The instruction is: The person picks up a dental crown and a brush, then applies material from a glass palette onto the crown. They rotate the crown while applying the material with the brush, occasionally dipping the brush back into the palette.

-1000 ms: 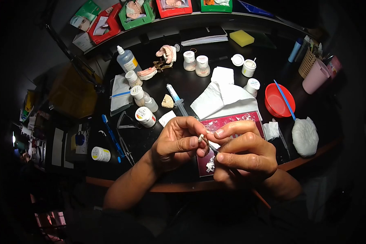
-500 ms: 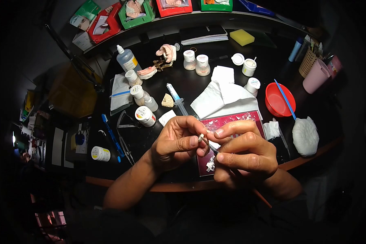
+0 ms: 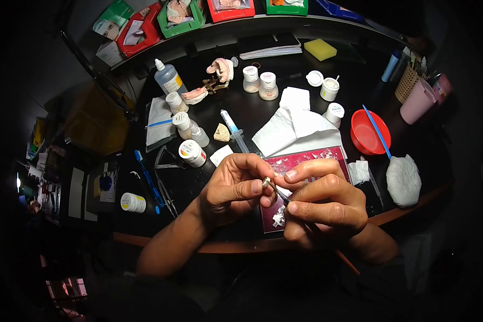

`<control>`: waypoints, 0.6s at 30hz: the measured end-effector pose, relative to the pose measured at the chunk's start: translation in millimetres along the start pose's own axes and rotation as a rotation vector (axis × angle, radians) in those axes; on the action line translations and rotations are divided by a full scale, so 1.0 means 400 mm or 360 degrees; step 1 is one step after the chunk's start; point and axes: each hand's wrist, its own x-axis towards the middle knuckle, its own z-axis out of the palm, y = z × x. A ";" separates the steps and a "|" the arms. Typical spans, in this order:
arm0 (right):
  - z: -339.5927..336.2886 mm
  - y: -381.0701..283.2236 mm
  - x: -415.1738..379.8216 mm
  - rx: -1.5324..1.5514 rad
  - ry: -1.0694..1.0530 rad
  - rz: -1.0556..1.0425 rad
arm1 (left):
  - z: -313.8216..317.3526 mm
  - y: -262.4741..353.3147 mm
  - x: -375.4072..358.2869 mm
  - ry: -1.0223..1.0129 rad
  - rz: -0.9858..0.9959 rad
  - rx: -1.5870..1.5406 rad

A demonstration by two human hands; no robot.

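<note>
Between thumb and fingertips, my left hand (image 3: 228, 190) pinches a small white piece shaped like a dental crown (image 3: 266, 183). My right hand (image 3: 327, 206) grips a thin brush (image 3: 283, 197), its tip right at the crown and its reddish handle (image 3: 349, 262) sticking out below the palm. Both hands are close together, and my right fingertips nearly meet my left ones. Under them lies a dark red glossy board (image 3: 333, 155) scattered with white flakes, and a crumpled white scrap (image 3: 278, 217) sits near its left edge.
Folded white tissue (image 3: 273, 134) lies behind the board. Left stand several white-lidded jars (image 3: 191, 153), a syringe (image 3: 234, 130) and a dental cast (image 3: 220, 70). To the right are a red bowl (image 3: 362, 138), a blue stick (image 3: 377, 131) and a white wad (image 3: 402, 181).
The brush and my right fingers have shifted very slightly at the crown, and the crown is turned a little. My left hand stays in place.
</note>
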 end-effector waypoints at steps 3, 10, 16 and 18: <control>-0.002 0.000 0.000 -0.0003 -0.0005 0.0005 | 0.000 0.003 0.000 -0.0010 -0.0015 -0.0006; -0.003 0.002 0.005 -0.0002 -0.0005 -0.0008 | -0.015 -0.005 0.001 -0.0057 -0.0001 0.0002; -0.002 0.004 0.003 0.0013 0.0020 -0.0022 | -0.003 0.003 0.000 -0.0025 -0.0040 0.0008; -0.003 0.005 0.004 0.0036 0.0021 -0.0019 | 0.000 0.006 0.000 -0.0013 -0.0048 0.0014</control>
